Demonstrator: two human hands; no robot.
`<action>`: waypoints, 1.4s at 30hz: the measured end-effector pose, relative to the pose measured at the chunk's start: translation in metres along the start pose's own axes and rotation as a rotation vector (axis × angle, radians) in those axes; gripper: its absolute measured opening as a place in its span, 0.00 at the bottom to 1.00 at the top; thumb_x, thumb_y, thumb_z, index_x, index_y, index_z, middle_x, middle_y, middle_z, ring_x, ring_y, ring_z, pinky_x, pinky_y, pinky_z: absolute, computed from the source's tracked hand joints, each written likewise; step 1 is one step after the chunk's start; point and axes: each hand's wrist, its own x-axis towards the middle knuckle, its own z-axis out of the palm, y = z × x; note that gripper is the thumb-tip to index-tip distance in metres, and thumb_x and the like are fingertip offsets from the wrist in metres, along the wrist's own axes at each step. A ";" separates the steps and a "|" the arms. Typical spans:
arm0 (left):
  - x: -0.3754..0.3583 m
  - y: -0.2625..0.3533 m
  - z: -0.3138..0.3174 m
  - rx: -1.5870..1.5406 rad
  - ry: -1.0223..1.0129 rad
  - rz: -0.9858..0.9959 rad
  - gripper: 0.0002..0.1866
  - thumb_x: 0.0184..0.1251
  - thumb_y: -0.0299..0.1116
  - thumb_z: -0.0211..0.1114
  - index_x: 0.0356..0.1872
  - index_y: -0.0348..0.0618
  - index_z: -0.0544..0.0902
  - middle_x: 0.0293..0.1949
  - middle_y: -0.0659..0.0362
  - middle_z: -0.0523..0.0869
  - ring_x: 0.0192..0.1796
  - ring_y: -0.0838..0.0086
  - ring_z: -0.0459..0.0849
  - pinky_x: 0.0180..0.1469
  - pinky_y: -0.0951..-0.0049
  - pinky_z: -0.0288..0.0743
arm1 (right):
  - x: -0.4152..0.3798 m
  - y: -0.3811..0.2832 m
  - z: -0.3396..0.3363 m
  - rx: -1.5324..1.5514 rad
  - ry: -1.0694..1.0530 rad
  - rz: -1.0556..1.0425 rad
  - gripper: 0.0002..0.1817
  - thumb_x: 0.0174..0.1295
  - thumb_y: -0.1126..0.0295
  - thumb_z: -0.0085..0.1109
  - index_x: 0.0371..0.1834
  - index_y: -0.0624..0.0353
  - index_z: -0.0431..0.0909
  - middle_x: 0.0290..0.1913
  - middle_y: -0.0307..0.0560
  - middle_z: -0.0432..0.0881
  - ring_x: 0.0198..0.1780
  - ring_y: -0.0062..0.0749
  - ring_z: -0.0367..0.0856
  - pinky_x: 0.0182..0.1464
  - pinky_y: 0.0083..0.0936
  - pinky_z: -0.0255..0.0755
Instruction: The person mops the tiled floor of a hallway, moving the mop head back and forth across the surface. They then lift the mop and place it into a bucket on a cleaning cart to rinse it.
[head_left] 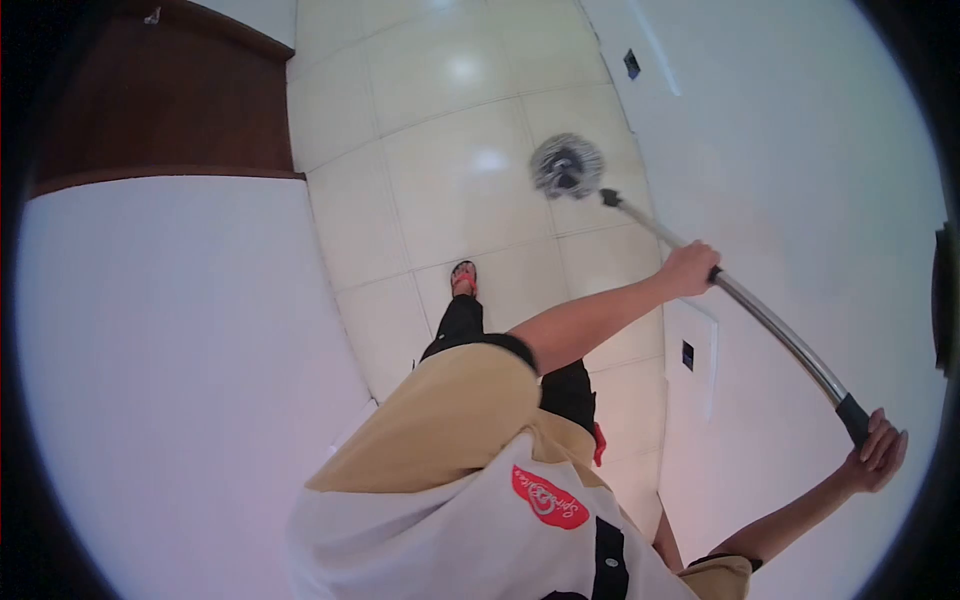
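Checker: Item 1, the mop head?
Clerk: 1 mop head (567,160), round, grey-and-white strands, dark centre. It rests on the pale tiled floor (430,200), ahead of you.

Checker: Item 2, the pole?
Clerk: 1 metal pole (785,335), slanting from just beside the mop head back and to its right. The black joint (611,198) at its lower end lies at the mop head's near right edge; whether the 2 connect, I cannot tell.

Checker: Item 3, your hands?
Clerk: 2, on the same pole. Your left hand (690,268), nearer the mop head: fingers wrapped round the shaft. Your right hand (878,452), farther from the mop head: fingers curled on the black grip (853,418) at the upper end.

Checker: Item 4, surroundings?
Clerk: 1 white wall (800,150), right of the mop head, bearing 1 front plate (632,64), dark, ahead of it, and 1 rear plate (688,355), dark, behind it. 1 brown door (170,110), well to its left. 1 red sandal (464,272) on your foot, behind the mop head and to its left.
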 end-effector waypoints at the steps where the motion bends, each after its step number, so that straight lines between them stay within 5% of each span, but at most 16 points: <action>1: -0.026 -0.017 -0.017 0.019 0.028 -0.049 0.09 0.41 0.34 0.60 0.24 0.42 0.72 0.28 0.53 0.75 0.37 0.59 0.73 0.36 0.60 0.68 | 0.004 0.013 0.007 0.009 -0.039 -0.013 0.15 0.58 0.64 0.35 0.13 0.51 0.59 0.06 0.34 0.55 0.10 0.19 0.55 0.36 0.27 0.62; 5: -0.150 -0.128 -0.091 0.125 0.175 -0.346 0.15 0.39 0.31 0.61 0.33 0.44 0.72 0.33 0.55 0.75 0.38 0.60 0.74 0.37 0.62 0.67 | -0.001 0.151 0.063 0.143 0.010 0.101 0.09 0.54 0.63 0.43 0.22 0.55 0.63 0.21 0.37 0.64 0.20 0.27 0.62 0.28 0.31 0.62; 7: -0.241 -0.191 -0.153 0.276 0.069 -0.480 0.16 0.39 0.26 0.58 0.36 0.43 0.72 0.37 0.52 0.73 0.42 0.57 0.73 0.42 0.62 0.67 | -0.032 0.205 0.178 0.528 -0.391 0.210 0.10 0.55 0.63 0.46 0.24 0.57 0.69 0.20 0.37 0.68 0.19 0.26 0.65 0.23 0.26 0.62; 9: -0.342 -0.264 -0.202 0.325 0.127 -0.427 0.23 0.35 0.29 0.66 0.40 0.44 0.72 0.38 0.52 0.73 0.46 0.60 0.71 0.47 0.63 0.66 | -0.071 0.195 0.283 0.031 -0.451 0.567 0.12 0.52 0.69 0.52 0.14 0.61 0.71 0.12 0.37 0.67 0.12 0.21 0.60 0.20 0.22 0.61; 11: -0.395 -0.282 -0.241 0.382 -0.004 -0.860 0.19 0.34 0.27 0.67 0.34 0.44 0.75 0.36 0.52 0.73 0.43 0.60 0.71 0.46 0.65 0.66 | -0.135 0.247 0.328 0.158 -0.642 0.381 0.06 0.50 0.75 0.52 0.19 0.66 0.71 0.16 0.38 0.69 0.18 0.19 0.63 0.20 0.16 0.59; 13: -0.382 -0.269 -0.234 0.581 -0.021 -0.816 0.16 0.32 0.27 0.67 0.30 0.44 0.77 0.34 0.53 0.74 0.41 0.60 0.72 0.45 0.65 0.67 | -0.136 0.231 0.333 0.115 -0.767 0.336 0.07 0.50 0.76 0.52 0.17 0.66 0.69 0.16 0.42 0.67 0.18 0.22 0.63 0.21 0.17 0.60; 15: -0.362 -0.258 -0.193 0.623 0.055 -0.684 0.11 0.30 0.28 0.67 0.22 0.45 0.78 0.31 0.54 0.74 0.38 0.61 0.73 0.43 0.64 0.67 | -0.132 0.236 0.276 0.167 -0.539 0.191 0.08 0.49 0.77 0.52 0.16 0.65 0.68 0.15 0.42 0.67 0.18 0.23 0.63 0.20 0.20 0.58; 16: -0.330 -0.231 -0.155 0.430 0.227 -0.441 0.12 0.30 0.30 0.66 0.23 0.45 0.78 0.30 0.54 0.75 0.37 0.60 0.73 0.40 0.62 0.67 | -0.119 0.217 0.223 0.031 -0.500 0.467 0.11 0.51 0.72 0.53 0.15 0.63 0.70 0.15 0.39 0.67 0.18 0.23 0.64 0.19 0.22 0.58; 19: -0.214 -0.166 0.012 0.336 -0.093 -0.583 0.17 0.34 0.26 0.62 0.32 0.44 0.74 0.36 0.52 0.74 0.44 0.59 0.70 0.44 0.62 0.65 | -0.098 0.151 0.038 -0.498 -0.272 0.319 0.14 0.54 0.60 0.50 0.20 0.59 0.74 0.14 0.39 0.68 0.17 0.24 0.65 0.22 0.23 0.58; 22: -0.090 -0.022 0.148 0.226 -0.289 -0.434 0.12 0.35 0.30 0.61 0.29 0.46 0.78 0.38 0.51 0.74 0.46 0.58 0.72 0.41 0.44 0.65 | -0.115 0.026 -0.094 -0.580 0.478 0.042 0.14 0.54 0.64 0.44 0.16 0.60 0.69 0.14 0.46 0.70 0.17 0.27 0.65 0.34 0.30 0.60; 25: -0.021 0.069 0.171 0.103 -0.413 -0.115 0.11 0.34 0.27 0.60 0.26 0.46 0.78 0.35 0.56 0.77 0.47 0.60 0.70 0.41 0.37 0.59 | -0.115 -0.054 -0.087 -0.360 0.219 -0.017 0.17 0.55 0.65 0.38 0.09 0.52 0.58 0.06 0.40 0.57 0.13 0.24 0.56 0.37 0.29 0.61; 28: 0.007 0.078 0.173 0.023 -0.329 -0.062 0.10 0.38 0.29 0.59 0.28 0.48 0.78 0.34 0.58 0.76 0.46 0.65 0.72 0.43 0.46 0.61 | -0.085 -0.044 -0.056 -0.365 0.661 -0.094 0.19 0.55 0.67 0.37 0.08 0.46 0.49 0.05 0.35 0.46 0.11 0.20 0.48 0.35 0.27 0.59; 32: 0.009 0.049 0.191 0.066 -0.239 -0.098 0.11 0.41 0.32 0.59 0.30 0.46 0.75 0.32 0.56 0.75 0.44 0.65 0.72 0.41 0.53 0.63 | -0.063 0.000 -0.161 -0.026 0.321 0.040 0.20 0.57 0.70 0.33 0.06 0.46 0.49 0.05 0.33 0.47 0.11 0.19 0.47 0.37 0.26 0.57; 35: -0.094 0.049 0.062 -0.009 -0.037 -0.128 0.07 0.36 0.28 0.59 0.23 0.42 0.74 0.28 0.52 0.76 0.38 0.58 0.74 0.38 0.58 0.67 | -0.055 -0.050 -0.049 0.098 -0.001 0.011 0.16 0.58 0.69 0.34 0.11 0.49 0.54 0.07 0.34 0.53 0.12 0.21 0.54 0.30 0.26 0.58; 38: -0.237 -0.013 -0.020 0.074 0.072 -0.287 0.07 0.36 0.26 0.57 0.22 0.39 0.72 0.26 0.50 0.73 0.34 0.56 0.73 0.35 0.59 0.66 | -0.122 0.028 0.026 0.093 -0.054 0.051 0.10 0.58 0.65 0.38 0.21 0.55 0.60 0.15 0.39 0.61 0.18 0.30 0.62 0.24 0.31 0.59; 42: -0.428 -0.164 -0.101 0.266 0.304 -0.287 0.18 0.30 0.20 0.60 0.31 0.42 0.72 0.37 0.52 0.74 0.43 0.57 0.72 0.44 0.65 0.66 | -0.199 0.111 0.216 0.301 -0.322 0.279 0.16 0.52 0.68 0.51 0.08 0.60 0.68 0.09 0.40 0.66 0.12 0.24 0.62 0.15 0.22 0.56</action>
